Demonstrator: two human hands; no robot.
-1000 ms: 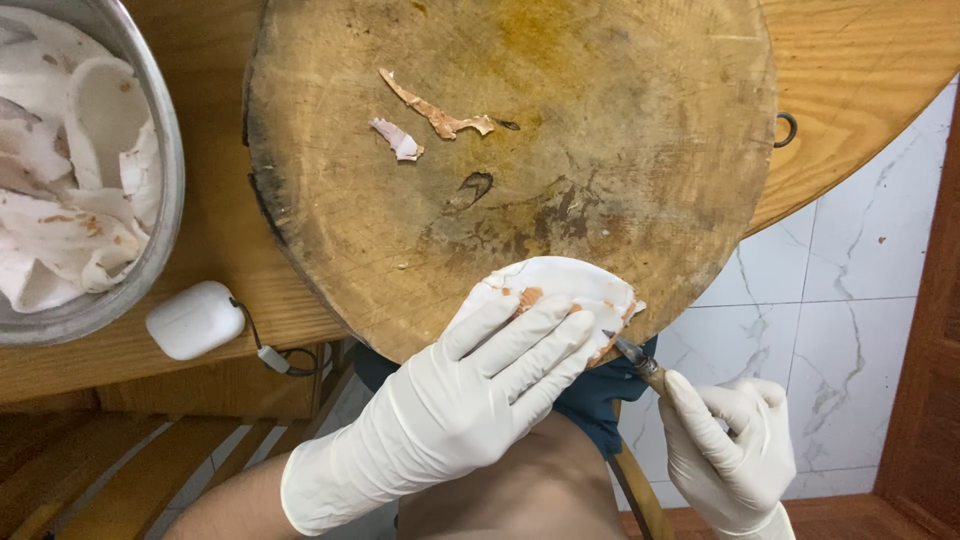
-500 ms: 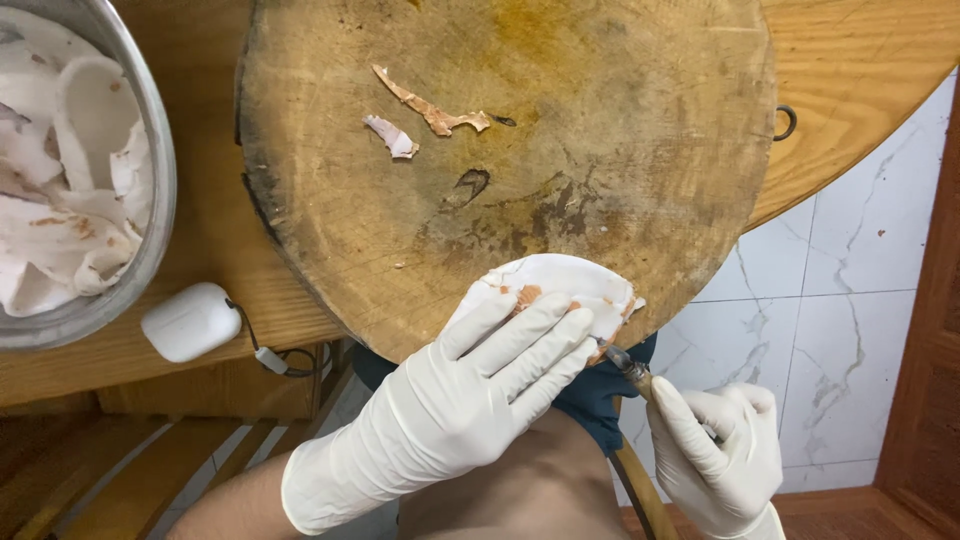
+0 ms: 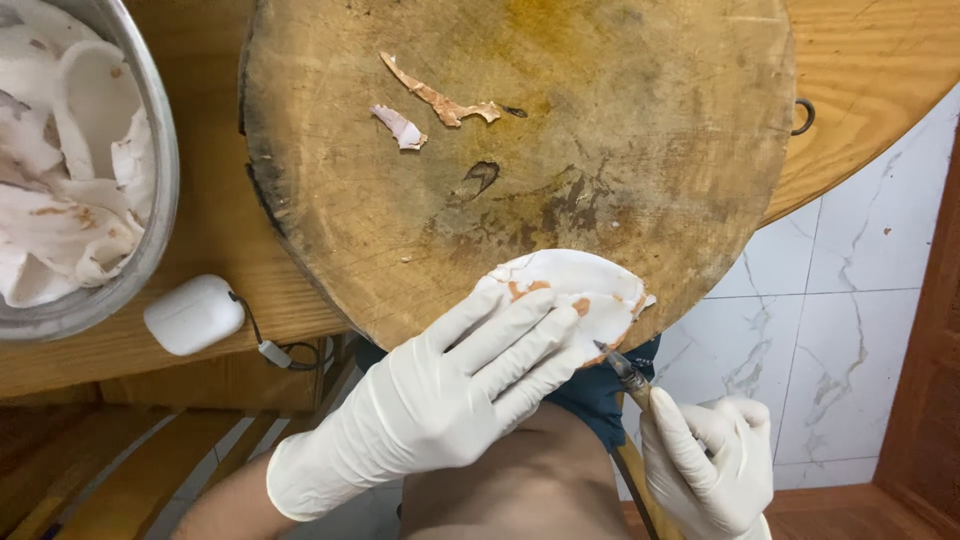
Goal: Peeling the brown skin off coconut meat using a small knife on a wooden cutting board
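My left hand, in a white glove, presses flat on a white piece of coconut flesh with brown skin patches, at the near edge of a round wooden chopping block. My right hand, also gloved, grips a small knife below the block's edge; its tip touches the piece's lower right rim. Two thin peel scraps lie farther up on the block.
A metal bowl with several white peeled pieces stands at the left on the wooden table. A small white earbud case with a cable lies near the table's edge. White marble floor tiles show at the right.
The view has shifted slightly. My right hand and the knife have edged a little up towards the piece. My left hand stays pressed on it.
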